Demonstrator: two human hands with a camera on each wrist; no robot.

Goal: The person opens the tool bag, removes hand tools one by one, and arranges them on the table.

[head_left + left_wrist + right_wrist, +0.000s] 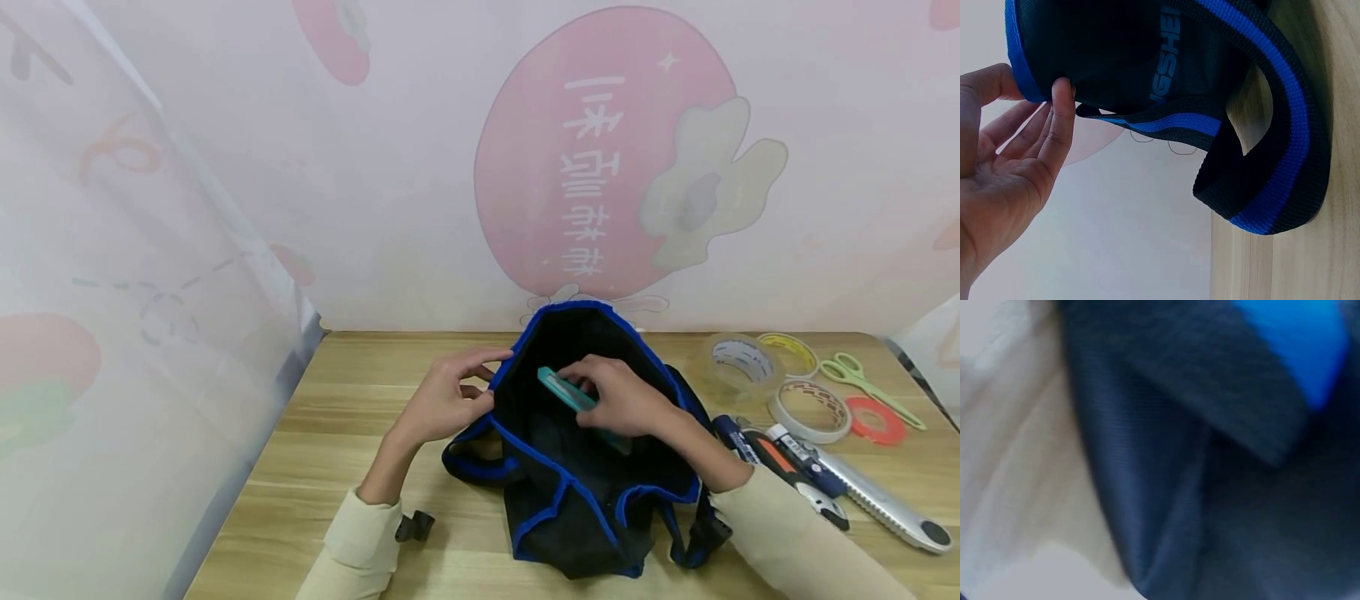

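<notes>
A black fabric tool bag [570, 533] with blue trim lies on the table, its wide mouth gaping toward me. My left hand [447, 397] pinches the blue-edged rim at its left side. The left wrist view shows thumb and fingers [1060, 125] on either side of that rim, above a looped black-and-blue strap [1297, 137]. Inside the bag's mouth, my right hand [626, 398] grips a slim teal utility knife [561, 389], its far end pointing up and left. In the right wrist view only blurred black fabric [1147, 456] and blue trim appear; the hand is hidden there.
Right of the bag lie a silver utility knife [885, 496], an orange-and-black tool [780, 461] and blue-and-white tubes. Behind them sit several tape rolls, including a red one [876, 419], and green scissors [870, 385]. A black buckle [415, 526] rests by the left sleeve.
</notes>
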